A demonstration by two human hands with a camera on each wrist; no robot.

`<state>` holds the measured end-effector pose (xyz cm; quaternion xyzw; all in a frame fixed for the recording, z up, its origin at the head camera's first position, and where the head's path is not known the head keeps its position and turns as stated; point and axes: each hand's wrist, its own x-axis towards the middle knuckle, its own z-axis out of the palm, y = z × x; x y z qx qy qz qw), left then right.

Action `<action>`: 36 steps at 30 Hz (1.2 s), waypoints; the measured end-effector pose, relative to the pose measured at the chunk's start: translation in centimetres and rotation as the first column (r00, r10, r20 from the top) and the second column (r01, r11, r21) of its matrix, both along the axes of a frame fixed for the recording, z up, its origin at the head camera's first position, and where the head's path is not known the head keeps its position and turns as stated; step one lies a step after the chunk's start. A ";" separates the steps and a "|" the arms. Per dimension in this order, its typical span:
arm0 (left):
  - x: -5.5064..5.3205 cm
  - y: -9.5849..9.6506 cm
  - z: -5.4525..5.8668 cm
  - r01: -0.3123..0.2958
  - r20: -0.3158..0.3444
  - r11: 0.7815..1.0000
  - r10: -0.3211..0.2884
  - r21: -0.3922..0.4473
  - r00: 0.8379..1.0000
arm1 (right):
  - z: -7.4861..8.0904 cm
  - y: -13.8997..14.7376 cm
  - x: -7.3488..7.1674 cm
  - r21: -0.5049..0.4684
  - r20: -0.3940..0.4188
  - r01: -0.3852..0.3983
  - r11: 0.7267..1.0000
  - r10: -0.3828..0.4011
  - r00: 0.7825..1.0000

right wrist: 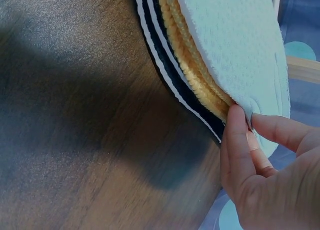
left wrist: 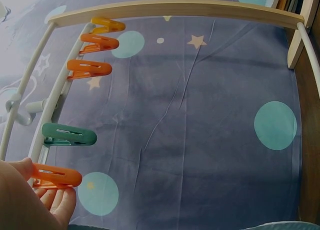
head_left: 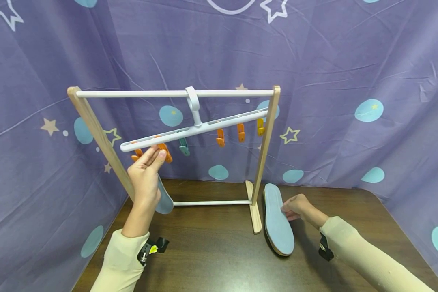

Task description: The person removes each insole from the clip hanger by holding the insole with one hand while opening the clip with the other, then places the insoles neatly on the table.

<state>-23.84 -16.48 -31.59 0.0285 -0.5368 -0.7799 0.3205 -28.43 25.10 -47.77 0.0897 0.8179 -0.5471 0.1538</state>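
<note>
A white clip hanger (head_left: 219, 124) hangs by its hook, tilted down to the left. My left hand (head_left: 144, 174) pinches an orange clothespin (left wrist: 60, 175) near the hanger's lower end, thumb on one side and fingers on the other. Behind that wrist a grey-blue insole (head_left: 164, 200) hangs down, its upper part hidden by the hand. On the right, a pile of insoles lies on the table, with a light blue insole (right wrist: 235, 45) on top and yellow fuzzy and black-and-white edges (right wrist: 187, 73) beneath. My right hand (head_left: 297, 207) pinches the side edge of the top one.
The hanger's hook sits over the white top bar (head_left: 131, 94) of a wooden-sided rack (head_left: 266, 146). Other clothespins, a green one (head_left: 183, 146) and several orange or yellow ones (head_left: 241, 133), line the hanger. A rack foot (head_left: 254, 215) stands just left of the insole pile on the brown table (head_left: 211, 251).
</note>
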 end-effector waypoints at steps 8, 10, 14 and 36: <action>0.0 0.0 0.0 0.003 0.001 1.000 -0.003 -0.016 1.000 | 0.1 0.0 0.1 0.008 0.016 0.007 1.000 -0.007 1.000; 0.0 0.0 0.0 0.005 0.005 1.000 -0.005 -0.020 1.000 | 0.1 0.0 0.1 0.020 0.018 0.007 1.000 -0.007 1.000; 0.0 0.0 0.0 0.010 0.007 1.000 -0.010 -0.026 1.000 | 0.2 0.2 0.1 0.037 0.015 0.003 0.999 -0.003 1.000; -0.1 0.2 -0.2 0.009 -0.011 1.000 -0.009 0.000 1.000 | 2.2 0.9 -0.4 -0.005 0.002 -0.002 1.000 0.002 1.000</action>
